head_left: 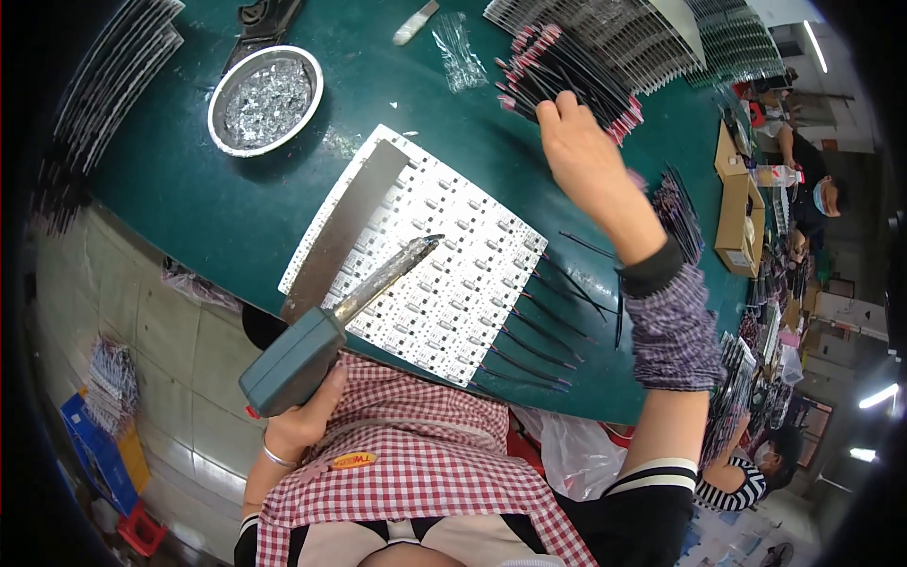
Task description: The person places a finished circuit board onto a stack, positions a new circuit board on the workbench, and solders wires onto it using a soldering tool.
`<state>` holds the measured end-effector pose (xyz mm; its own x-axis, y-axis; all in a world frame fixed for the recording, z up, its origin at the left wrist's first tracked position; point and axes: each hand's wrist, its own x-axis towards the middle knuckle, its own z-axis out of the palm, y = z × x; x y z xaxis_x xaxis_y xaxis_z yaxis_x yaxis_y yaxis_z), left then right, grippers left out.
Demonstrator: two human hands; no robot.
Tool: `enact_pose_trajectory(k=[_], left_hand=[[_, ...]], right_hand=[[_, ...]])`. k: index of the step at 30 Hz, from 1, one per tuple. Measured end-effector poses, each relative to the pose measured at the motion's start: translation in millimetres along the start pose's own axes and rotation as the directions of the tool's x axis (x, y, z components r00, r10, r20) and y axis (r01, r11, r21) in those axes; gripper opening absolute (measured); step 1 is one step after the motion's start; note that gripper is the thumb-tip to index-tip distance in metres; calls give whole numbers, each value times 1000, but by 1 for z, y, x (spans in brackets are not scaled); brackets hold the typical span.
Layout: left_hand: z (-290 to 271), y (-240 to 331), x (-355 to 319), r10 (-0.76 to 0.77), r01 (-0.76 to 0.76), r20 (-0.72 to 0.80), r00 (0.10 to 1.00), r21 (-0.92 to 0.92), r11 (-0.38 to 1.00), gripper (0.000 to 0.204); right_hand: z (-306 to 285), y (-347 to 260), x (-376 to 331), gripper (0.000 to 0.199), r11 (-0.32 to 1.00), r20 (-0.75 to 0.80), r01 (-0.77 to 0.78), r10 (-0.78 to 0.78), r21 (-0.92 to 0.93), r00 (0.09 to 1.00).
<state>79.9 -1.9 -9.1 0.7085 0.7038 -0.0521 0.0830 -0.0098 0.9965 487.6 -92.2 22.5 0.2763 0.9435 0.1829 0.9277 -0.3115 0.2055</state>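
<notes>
My left hand (307, 416) grips the grey handle of a soldering iron (326, 326), whose metal tip hovers over a white panel of small circuit boards (444, 274) on the green table (217, 198). A flat metal bar (345, 227) lies along the panel's left side. My right hand (578, 144) reaches far across the table into a bundle of thin black wires with red ends (567, 76), fingers closing on them. Several black wires (539, 331) lie along the panel's right edge.
A round metal dish of silvery scraps (265, 99) sits at the table's far left. Stacks of board panels (624, 33) lie beyond the wire bundle. Cardboard boxes (739, 203) and other people sit to the right. A blue crate (99, 454) stands on the floor.
</notes>
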Motion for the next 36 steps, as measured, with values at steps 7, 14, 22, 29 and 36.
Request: enact_pose_trajectory(k=[7,14,22,29,36], left_hand=[[2,10,8,61,-62,-16,998,-24,998,30],[3,19,13,64,-65,38,997,27,998,33],[26,38,52,-211,239,155,965,-187,953,54],[51,50,71,-143,138,296,944,37,990,47],[74,44,85,-67,12,282,957,192,981,19]], right_hand=[[-41,-44,11,17,663,489,389,-39,-639,871],[-9,-46,-16,10,950,252,90,-13,-297,968],[3,-69,-114,28,849,-167,-226,340,478,925],[14,-80,-121,41,819,-292,-171,379,548,878],[16,-82,-120,46,838,-274,-185,364,513,890]])
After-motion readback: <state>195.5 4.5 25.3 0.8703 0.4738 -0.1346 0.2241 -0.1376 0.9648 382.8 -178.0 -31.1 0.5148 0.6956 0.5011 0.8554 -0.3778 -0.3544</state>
